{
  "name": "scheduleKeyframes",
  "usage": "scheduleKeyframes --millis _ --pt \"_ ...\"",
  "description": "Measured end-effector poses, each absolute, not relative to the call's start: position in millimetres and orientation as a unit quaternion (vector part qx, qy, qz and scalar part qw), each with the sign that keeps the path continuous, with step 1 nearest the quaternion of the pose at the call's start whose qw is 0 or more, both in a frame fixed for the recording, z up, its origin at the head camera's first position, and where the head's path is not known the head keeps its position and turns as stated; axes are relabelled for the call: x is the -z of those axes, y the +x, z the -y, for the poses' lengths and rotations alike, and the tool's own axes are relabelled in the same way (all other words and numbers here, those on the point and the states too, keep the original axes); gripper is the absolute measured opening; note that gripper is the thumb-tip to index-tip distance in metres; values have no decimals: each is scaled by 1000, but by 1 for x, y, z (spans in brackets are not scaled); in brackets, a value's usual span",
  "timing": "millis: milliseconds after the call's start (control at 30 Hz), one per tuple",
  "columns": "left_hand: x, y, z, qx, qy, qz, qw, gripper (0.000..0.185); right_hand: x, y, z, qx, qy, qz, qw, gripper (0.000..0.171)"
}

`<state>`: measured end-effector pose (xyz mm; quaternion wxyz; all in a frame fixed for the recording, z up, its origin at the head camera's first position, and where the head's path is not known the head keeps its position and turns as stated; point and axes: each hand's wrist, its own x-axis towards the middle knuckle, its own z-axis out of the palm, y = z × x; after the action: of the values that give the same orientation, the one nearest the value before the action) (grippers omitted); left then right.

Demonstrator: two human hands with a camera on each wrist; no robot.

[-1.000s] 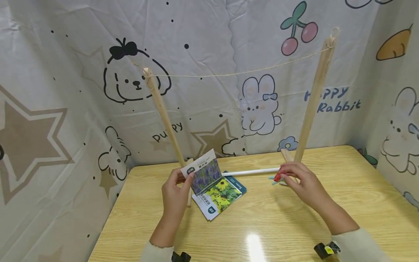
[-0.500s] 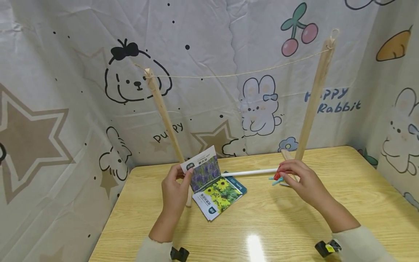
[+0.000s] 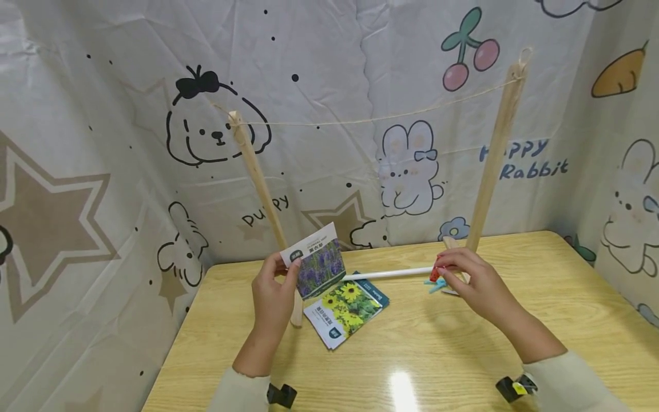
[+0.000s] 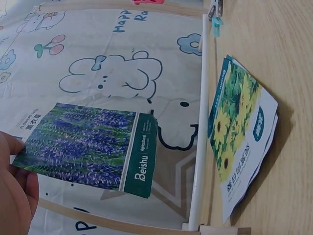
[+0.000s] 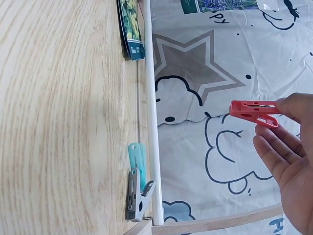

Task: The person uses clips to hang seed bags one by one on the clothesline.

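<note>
On the wooden table (image 3: 463, 355), as the head view shows it, a small drying rack is set up: two wooden posts (image 3: 491, 154) with a string (image 3: 360, 121) stretched between them and a white rod (image 3: 391, 273) along the base. A lavender seed packet (image 3: 315, 260) is pinched by its edge in the left hand (image 3: 270, 297) and held upright above the table. A red clothespin (image 3: 436, 274) is pinched in the right hand (image 3: 473, 286), low beside the right post. The step in hand is judged to be the gathering of packet and peg; next, both would need to be raised to the string and the peg squeezed open over the packet's top edge.

From the left wrist, the lavender packet is seen in the air, with a stack of sunflower packets (image 4: 242, 132) lying flat beside the rod. No container is seen.

From the right wrist, the red clothespin is gripped between thumb and fingertips, its jaws closed on nothing; a teal clothespin (image 5: 136, 159) and a grey clothespin (image 5: 134, 196) lie on the table against the rod.
</note>
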<state>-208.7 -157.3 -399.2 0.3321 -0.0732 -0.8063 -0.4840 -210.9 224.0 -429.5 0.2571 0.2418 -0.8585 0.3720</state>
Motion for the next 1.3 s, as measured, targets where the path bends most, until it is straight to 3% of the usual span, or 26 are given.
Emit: scheduleKeyframes --millis 1300 --pt "369 -213 162 461 -97 811 346 26 384 -205 -237 -312 238 881 265 19"
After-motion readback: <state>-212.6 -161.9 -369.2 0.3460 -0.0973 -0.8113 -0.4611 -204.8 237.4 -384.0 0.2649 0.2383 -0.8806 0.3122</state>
